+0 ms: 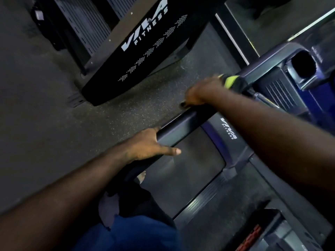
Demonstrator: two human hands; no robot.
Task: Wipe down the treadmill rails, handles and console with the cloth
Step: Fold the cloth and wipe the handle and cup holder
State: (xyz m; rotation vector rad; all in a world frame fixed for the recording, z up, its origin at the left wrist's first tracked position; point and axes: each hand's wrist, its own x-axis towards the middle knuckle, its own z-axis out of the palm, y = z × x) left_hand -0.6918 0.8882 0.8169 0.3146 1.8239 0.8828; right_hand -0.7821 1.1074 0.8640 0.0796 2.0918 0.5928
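A dark handrail (181,125) of the treadmill runs diagonally from lower left to upper right. My left hand (146,145) grips its lower part, thumb lying along the inner side. Higher up, my right hand (201,93) holds a dark cloth with yellow-green edging (231,81) against the rail where it meets the console (282,87). The hand and cloth are blurred. The running belt (183,176) lies below the rail.
A second black machine marked VIVA FITNESS (145,46) stands to the upper left across a strip of speckled rubber floor (54,124). A cup holder (302,67) is set in the console. My blue trouser leg (141,232) is at the bottom.
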